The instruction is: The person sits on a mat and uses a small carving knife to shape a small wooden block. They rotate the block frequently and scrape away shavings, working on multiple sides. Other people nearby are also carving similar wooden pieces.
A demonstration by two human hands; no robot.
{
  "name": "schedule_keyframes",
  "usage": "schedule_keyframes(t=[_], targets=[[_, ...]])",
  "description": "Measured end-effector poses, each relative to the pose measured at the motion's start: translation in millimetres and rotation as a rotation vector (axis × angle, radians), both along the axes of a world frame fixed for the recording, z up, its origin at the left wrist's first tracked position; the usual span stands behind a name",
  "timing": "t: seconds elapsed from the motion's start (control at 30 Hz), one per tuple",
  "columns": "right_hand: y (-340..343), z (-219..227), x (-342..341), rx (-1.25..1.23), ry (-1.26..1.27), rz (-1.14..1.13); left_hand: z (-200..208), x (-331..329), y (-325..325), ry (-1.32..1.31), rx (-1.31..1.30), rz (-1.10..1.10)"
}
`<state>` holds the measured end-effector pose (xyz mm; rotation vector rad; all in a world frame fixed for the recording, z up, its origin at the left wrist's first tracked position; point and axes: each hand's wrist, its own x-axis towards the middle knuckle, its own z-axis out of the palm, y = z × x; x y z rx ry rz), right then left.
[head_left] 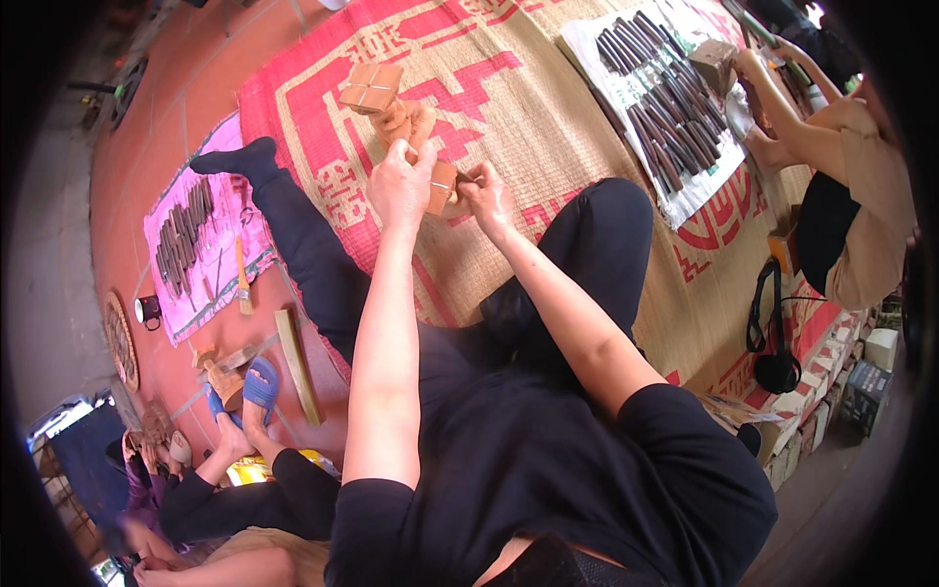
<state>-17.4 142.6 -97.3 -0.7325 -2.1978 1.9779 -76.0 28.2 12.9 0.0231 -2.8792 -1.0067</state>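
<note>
A reddish-brown carved wood piece with squared blocks at both ends and a knotted, twisted middle is held above the mat, between my legs. Pale lines cross its far block. My left hand is closed round the carving close to its near block. Beside that block my right hand is pinched, its fingertips at the block's right side. Something small and dark shows at those fingertips, but I cannot make out what it is. My left fingers hide part of the carving's lower middle.
A red-and-straw woven mat lies below. Several dark-handled tools rest on a white cloth at right, by a person working. More tools lie on a pink cloth, near a brush and wooden bar. Another person sits lower left.
</note>
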Motion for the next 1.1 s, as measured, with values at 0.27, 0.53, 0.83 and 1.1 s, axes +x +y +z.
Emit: schedule_keyframes(t=[0.27,0.53,0.83,1.1], targets=[[-2,4,34,-0.074,-0.097,0.031,-7,0,-7,-0.006,-0.023,0.016],[-12,-19,22,0.066,-0.028,0.033,-4,1,-1,0.02,-0.042,0.002],[-4,-14,1,0.069,-0.01,0.004,-3,-1,-2,-0.016,-0.022,0.009],[-1,11,31,0.016,-0.116,0.005,-1,2,-6,-0.051,-0.002,0.01]])
